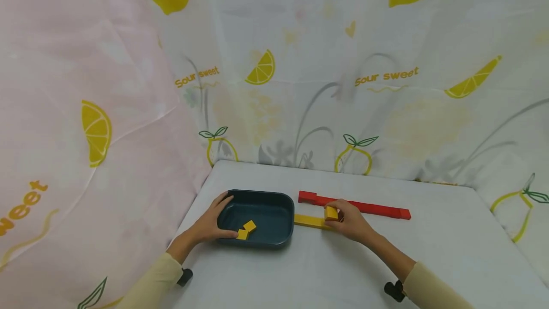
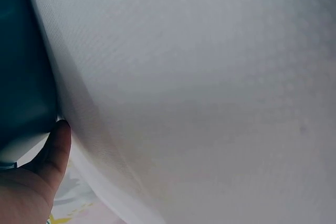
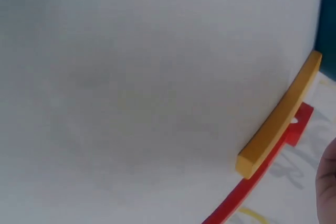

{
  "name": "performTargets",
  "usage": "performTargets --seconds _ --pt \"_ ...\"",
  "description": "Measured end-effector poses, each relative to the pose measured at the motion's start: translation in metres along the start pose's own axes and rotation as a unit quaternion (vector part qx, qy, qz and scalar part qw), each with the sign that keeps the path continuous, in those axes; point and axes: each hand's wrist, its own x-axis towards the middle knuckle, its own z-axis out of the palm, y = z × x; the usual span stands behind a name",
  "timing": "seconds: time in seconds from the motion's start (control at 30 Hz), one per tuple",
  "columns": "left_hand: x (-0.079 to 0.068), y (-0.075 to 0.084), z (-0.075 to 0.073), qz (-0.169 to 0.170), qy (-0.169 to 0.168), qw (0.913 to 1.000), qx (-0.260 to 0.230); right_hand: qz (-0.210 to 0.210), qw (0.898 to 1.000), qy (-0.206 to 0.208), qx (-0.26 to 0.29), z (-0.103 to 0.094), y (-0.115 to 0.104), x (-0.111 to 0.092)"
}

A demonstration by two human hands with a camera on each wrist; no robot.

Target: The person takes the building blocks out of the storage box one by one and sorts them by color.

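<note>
My left hand (image 1: 208, 223) holds the left end of a dark teal rectangular dish (image 1: 270, 223), fingers at its left rim and thumb at the front. Two small yellow blocks (image 1: 249, 226) lie inside the dish, near that thumb. Between thumb and fingers, my right hand (image 1: 352, 224) pinches a yellow block (image 1: 330, 213) over the right end of a straight yellow row (image 1: 309, 221). This row runs rightward from the dish's right side; its far end is partly hidden by the hand. In the right wrist view the yellow row (image 3: 278, 119) appears as one long bar.
Behind the yellow row, a longer red row (image 1: 373, 209) stretches to the right, with a raised red block (image 1: 307, 196) at its left end. A white cloth covers the table (image 1: 326, 271). Lemon-printed curtains (image 1: 291, 108) hang behind and at the left.
</note>
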Motion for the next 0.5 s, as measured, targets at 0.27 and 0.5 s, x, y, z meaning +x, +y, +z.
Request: performTargets --seconds 0.27,0.5 --pt "-0.003 -0.002 0.000 0.003 0.003 1.0000 -0.002 0.060 0.998 0.006 -0.014 -0.022 0.030 -0.020" --pt "0.002 -0.001 0.000 0.004 0.002 1.0000 0.002 0.091 0.996 0.000 -0.018 -0.036 0.056 -0.031"
